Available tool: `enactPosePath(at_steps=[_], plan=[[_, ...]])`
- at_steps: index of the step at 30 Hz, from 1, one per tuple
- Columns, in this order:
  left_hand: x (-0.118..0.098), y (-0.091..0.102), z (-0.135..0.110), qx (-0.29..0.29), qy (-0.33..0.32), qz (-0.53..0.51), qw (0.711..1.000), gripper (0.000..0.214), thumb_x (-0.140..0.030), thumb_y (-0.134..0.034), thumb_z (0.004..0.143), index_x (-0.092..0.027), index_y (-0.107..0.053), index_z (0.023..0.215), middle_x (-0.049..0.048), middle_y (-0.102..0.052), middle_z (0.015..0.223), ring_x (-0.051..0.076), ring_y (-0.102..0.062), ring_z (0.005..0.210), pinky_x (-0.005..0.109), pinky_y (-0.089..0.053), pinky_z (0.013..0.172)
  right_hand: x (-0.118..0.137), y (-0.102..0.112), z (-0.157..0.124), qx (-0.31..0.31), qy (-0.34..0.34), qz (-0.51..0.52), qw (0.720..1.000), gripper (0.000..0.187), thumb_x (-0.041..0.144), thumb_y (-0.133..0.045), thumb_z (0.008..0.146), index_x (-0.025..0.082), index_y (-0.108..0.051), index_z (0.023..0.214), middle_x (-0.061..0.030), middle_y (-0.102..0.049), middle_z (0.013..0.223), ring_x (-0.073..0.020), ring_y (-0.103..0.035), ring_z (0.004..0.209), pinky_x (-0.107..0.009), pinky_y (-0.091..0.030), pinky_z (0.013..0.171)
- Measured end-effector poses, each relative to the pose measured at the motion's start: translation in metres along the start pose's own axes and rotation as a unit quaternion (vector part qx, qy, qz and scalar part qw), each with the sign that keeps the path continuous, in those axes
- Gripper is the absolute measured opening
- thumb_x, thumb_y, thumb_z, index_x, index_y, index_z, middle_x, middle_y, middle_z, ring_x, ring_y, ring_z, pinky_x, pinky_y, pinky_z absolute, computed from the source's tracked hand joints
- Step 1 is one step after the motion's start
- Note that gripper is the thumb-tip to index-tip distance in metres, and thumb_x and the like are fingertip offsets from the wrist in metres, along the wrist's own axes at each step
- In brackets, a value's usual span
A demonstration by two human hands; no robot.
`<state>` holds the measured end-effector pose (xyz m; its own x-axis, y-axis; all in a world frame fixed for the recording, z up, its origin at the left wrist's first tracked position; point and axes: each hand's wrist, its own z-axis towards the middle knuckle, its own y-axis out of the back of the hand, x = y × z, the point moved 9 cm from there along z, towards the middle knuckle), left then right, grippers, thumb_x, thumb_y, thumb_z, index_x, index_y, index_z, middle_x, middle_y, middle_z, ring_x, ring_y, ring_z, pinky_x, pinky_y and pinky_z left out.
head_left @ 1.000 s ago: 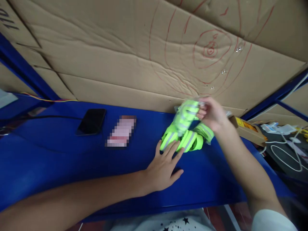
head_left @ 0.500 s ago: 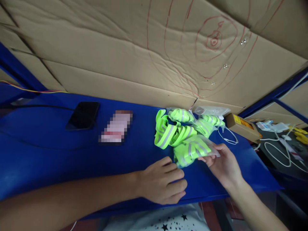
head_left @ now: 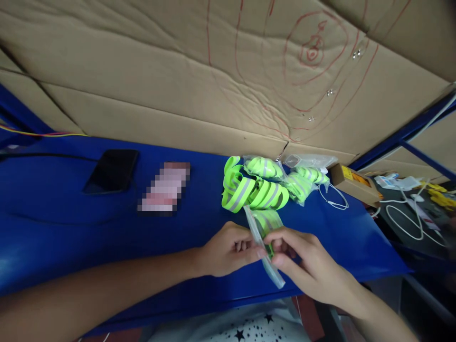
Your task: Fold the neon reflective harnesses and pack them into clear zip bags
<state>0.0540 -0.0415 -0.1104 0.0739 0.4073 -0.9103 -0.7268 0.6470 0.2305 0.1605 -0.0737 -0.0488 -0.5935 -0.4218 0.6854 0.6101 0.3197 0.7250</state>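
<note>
Between my hands is a clear plastic bag point(head_left: 277, 278) with a neon-yellow reflective strap inside, raised above the near part of the blue table point(head_left: 171, 242). My left hand point(head_left: 228, 249) pinches the bag's long edge between thumb and fingers. From the other side, my right hand point(head_left: 306, 261) grips the bag, its thumb and bent fingers pressed on the plastic. Just beyond lies a loose pile of neon reflective strap point(head_left: 272, 195). More bagged straps point(head_left: 263, 167) sit behind and to the right of that pile.
A black phone point(head_left: 112, 171) and a blurred-out phone-like object point(head_left: 166, 187) lie to the left. At the right are a small cardboard box point(head_left: 354, 184) and a white cable point(head_left: 335, 204). A cardboard wall point(head_left: 142, 71) stands along the back.
My right hand has brought the bag left and nearer, turning its edge towards my left hand. My left hand has gone from loosely curled on the table to pinching that edge.
</note>
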Motion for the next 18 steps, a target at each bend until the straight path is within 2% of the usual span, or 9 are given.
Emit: enactPosePath(at_steps=[2, 5, 8, 11, 15, 18], plan=[[-0.003, -0.001, 0.001, 0.005, -0.014, 0.003, 1.000, 0.037, -0.041, -0.057, 0.100, -0.015, -0.059, 0.074, -0.0059, -0.044, 0.056, 0.007, -0.045, 0.050, 0.020, -0.034, 0.049, -0.007, -0.003, 0.003, 0.001, -0.025, 0.035, 0.999, 0.016, 0.033, -0.063, 0.098, 0.026, -0.069, 0.111, 0.0016, -0.066, 0.075, -0.0121, -0.059, 0.062, -0.026, -0.045, 0.058], [-0.008, -0.005, 0.002, 0.026, -0.041, 0.011, 0.999, 0.030, -0.034, -0.053, 0.101, -0.017, -0.055, 0.076, -0.0060, -0.044, 0.057, 0.008, -0.045, 0.051, 0.021, -0.034, 0.051, -0.017, -0.007, 0.010, 0.013, -0.036, 0.068, 0.997, 0.013, 0.033, -0.072, 0.094, 0.023, -0.074, 0.102, 0.0033, -0.063, 0.069, -0.0083, -0.052, 0.055, -0.023, -0.038, 0.050], [-0.007, -0.010, 0.002, 0.058, -0.046, 0.014, 0.997, 0.029, -0.036, -0.051, 0.102, -0.017, -0.055, 0.080, -0.0043, -0.048, 0.061, 0.009, -0.047, 0.054, 0.022, -0.039, 0.053, -0.027, -0.010, 0.019, 0.008, -0.040, 0.121, 0.992, 0.016, 0.035, -0.074, 0.093, 0.019, -0.075, 0.088, 0.0049, -0.057, 0.059, -0.0061, -0.044, 0.050, -0.021, -0.033, 0.047], [-0.004, -0.012, 0.002, 0.065, -0.039, 0.031, 0.997, 0.028, -0.037, -0.048, 0.102, -0.019, -0.052, 0.082, -0.0033, -0.050, 0.064, 0.010, -0.050, 0.057, 0.022, -0.042, 0.054, -0.033, -0.011, 0.023, -0.011, -0.037, 0.117, 0.992, 0.019, 0.036, -0.075, 0.093, 0.019, -0.077, 0.086, 0.0061, -0.051, 0.055, -0.0052, -0.040, 0.050, -0.021, -0.030, 0.047], [-0.008, -0.014, 0.002, 0.072, -0.057, 0.068, 0.993, 0.024, -0.033, -0.046, 0.100, -0.020, -0.046, 0.080, -0.0037, -0.049, 0.063, 0.010, -0.048, 0.055, 0.021, -0.042, 0.052, -0.036, -0.013, 0.020, -0.014, -0.029, 0.096, 0.995, 0.013, 0.033, -0.079, 0.089, 0.020, -0.078, 0.087, 0.0071, -0.048, 0.055, -0.0049, -0.038, 0.051, -0.021, -0.030, 0.048], [-0.013, -0.018, 0.001, 0.091, -0.083, 0.088, 0.988, 0.033, -0.044, -0.045, 0.103, -0.019, -0.051, 0.083, -0.0016, -0.055, 0.070, 0.010, -0.051, 0.058, 0.021, -0.044, 0.053, -0.038, -0.018, 0.017, 0.009, -0.031, 0.136, 0.990, 0.013, 0.034, -0.076, 0.092, 0.021, -0.079, 0.090, 0.0055, -0.056, 0.058, -0.0057, -0.042, 0.052, -0.021, -0.032, 0.048]])
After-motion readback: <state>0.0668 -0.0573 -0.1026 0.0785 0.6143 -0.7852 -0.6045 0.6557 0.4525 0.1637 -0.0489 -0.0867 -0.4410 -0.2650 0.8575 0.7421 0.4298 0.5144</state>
